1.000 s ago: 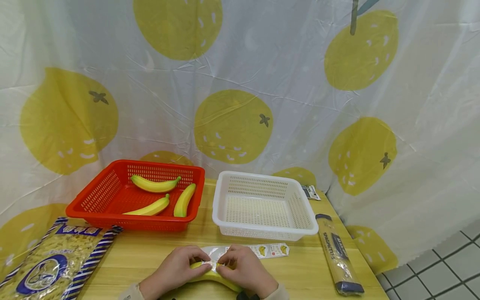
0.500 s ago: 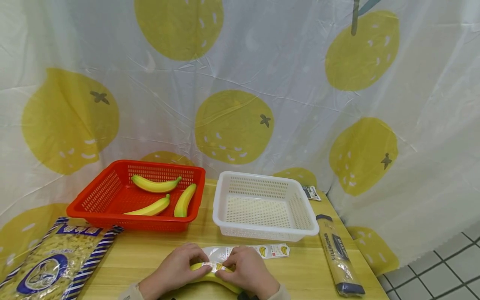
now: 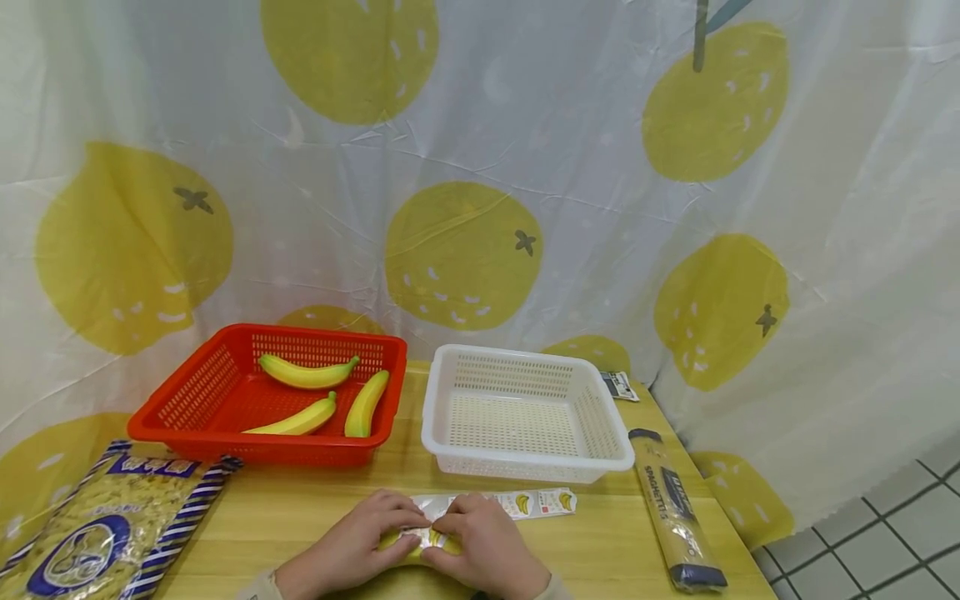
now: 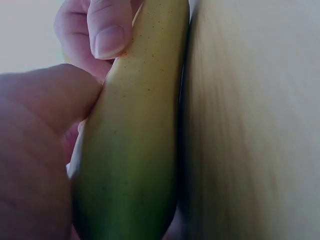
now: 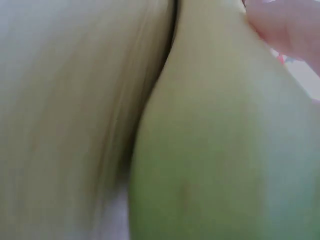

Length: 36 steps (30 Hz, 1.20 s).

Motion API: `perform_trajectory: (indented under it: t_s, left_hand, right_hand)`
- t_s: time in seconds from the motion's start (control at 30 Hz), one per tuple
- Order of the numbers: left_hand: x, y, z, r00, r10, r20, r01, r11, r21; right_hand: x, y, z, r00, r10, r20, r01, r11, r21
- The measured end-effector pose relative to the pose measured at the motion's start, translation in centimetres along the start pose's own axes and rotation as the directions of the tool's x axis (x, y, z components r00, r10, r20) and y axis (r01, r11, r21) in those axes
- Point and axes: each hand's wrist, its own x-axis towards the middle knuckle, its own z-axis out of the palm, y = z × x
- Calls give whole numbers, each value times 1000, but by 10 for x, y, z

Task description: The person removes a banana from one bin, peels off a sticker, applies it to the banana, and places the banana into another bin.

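Observation:
A yellow banana (image 3: 408, 557) with green ends lies at the front of the table, between both hands. My left hand (image 3: 363, 537) grips its left part, thumb on the near side and fingers over the top. From the other side my right hand (image 3: 489, 542) holds it, its thumb and fingertips close to those of the left. Under the fingertips a white printed sticker (image 3: 417, 537) lies on the peel, partly covered. In the left wrist view the banana (image 4: 135, 115) shows dark specks and the left thumb (image 4: 55, 95) presses its side. Just behind the hands lies a strip of banana stickers (image 3: 551, 502).
A red basket (image 3: 285, 450) holding several bananas (image 3: 366, 404) stands back left, with a white basket (image 3: 525, 471) beside it. A striped-edge pasta bag (image 3: 112, 525) lies left, a spaghetti pack (image 3: 677, 512) right. Behind the table hangs a fruit-print curtain (image 3: 585, 275).
My right hand has shifted slightly left, bringing the thumbs closer together. The banana's right end, visible before below the right hand, is now hidden by it in the head view.

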Motion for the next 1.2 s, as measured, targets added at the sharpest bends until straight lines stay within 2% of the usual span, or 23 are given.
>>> perform_trajectory:
  t_s: [0.23,0.43,0.63,0.77,0.9,1.03,1.2]
  left_hand:
    - [2,1,1,996,47,-74,-38,992,123]
    - [2,2,2,989,38,-145,-10,982,187]
    - [2,4,0,989,-44,-144,72,977,201]
    - [2,4,0,986,-74,-148,102,976,194]
    - [2,4,-1,983,-73,-167,108,971,214]
    - [2,4,-1,981,-81,-178,122,966,230]
    - [3,5,0,981,-87,-175,124,970,210]
  right_hand:
    - [0,-3,1,999,35,25,-36,999,7]
    - [1,-2,4,998,23,51,-23,1000,13]
    - [2,-4,4,996,44,75,-45,999,15]
    - [3,-5,-1,990,91,104,-92,996,6]
    - [4,-7,-4,985,126,122,-122,992,-36]
    - [4,-7,-5,986,141,89,-135,988,-69]
    - [1,-7,-7,983,174,63,-172,985,-32]
